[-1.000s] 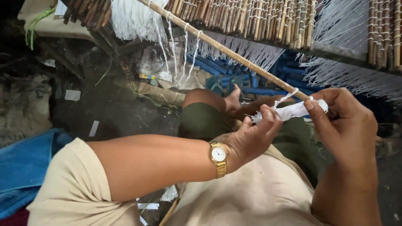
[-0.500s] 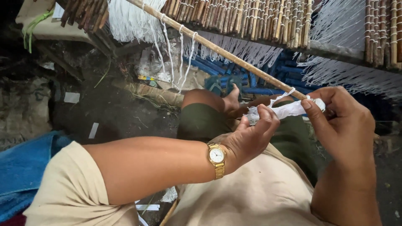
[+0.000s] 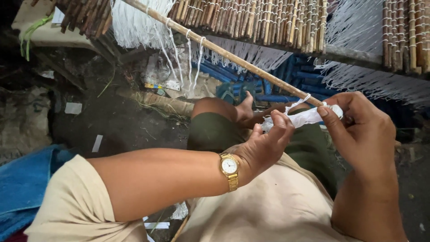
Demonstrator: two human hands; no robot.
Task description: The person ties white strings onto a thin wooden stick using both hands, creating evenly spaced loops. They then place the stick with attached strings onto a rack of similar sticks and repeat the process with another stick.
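1. Dirt floor (image 3: 112, 121) below, littered with scraps; bamboo-slat mat (image 3: 268, 20) with white strings (image 3: 134, 24) hanging across top.
2. Long bamboo stick (image 3: 224, 51) slanting down from upper left to hands.
3. Left hand (image 3: 264, 145), gold wristwatch (image 3: 230, 166) on wrist, grip closed, pinching left end of white cloth strip (image 3: 304, 117).
4. Right hand (image 3: 358, 130), grip closed on strip's right end at stick tip.
5. Strip held between both hands, above lap, green shorts (image 3: 215, 132) beneath.
6. Blue cloth (image 3: 22, 183) at lower left.
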